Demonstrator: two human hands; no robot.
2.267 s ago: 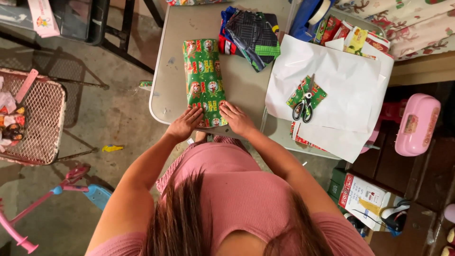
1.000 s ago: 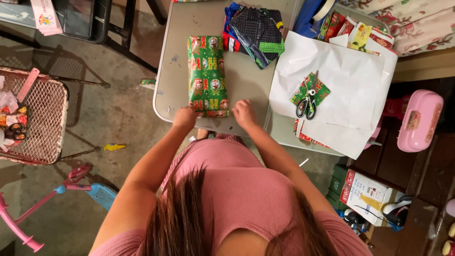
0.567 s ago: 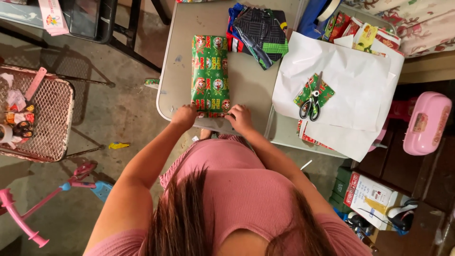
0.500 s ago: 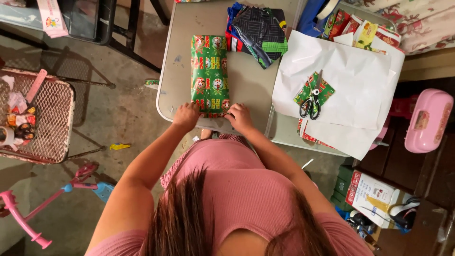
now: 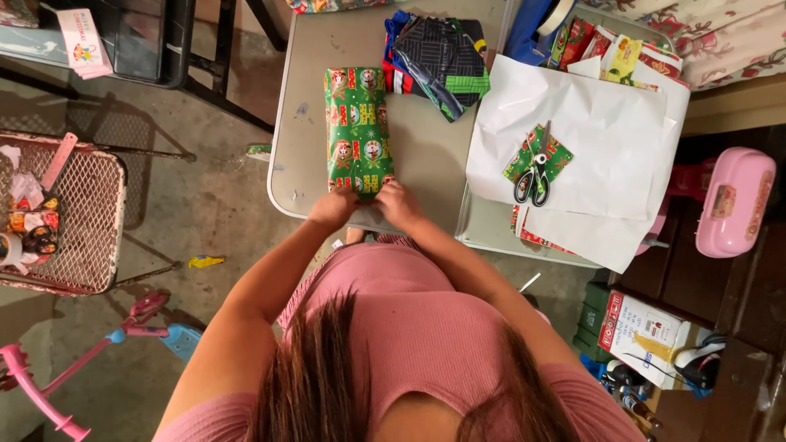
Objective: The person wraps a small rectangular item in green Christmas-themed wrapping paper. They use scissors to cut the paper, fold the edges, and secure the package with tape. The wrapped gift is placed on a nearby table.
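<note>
A long box wrapped in green holiday paper (image 5: 359, 127) lies lengthwise on the grey folding table (image 5: 426, 155). Both hands press on its near end at the table's front edge. My left hand (image 5: 332, 209) holds the near left corner of the paper, fingers curled. My right hand (image 5: 401, 205) pinches the near right corner beside it. The end flap under the fingers is hidden.
Folded dark clothing (image 5: 438, 53) lies at the table's far side. White paper (image 5: 589, 155) covers the right part, with black-handled scissors (image 5: 534, 173) on a green scrap. A wire basket (image 5: 61, 217) stands left, a pink case (image 5: 733, 200) right, and a box (image 5: 651, 331) on the floor.
The wrapped box has slid a little away from the table's front edge. Both hands stayed together at its near end, closing in on the paper corners.
</note>
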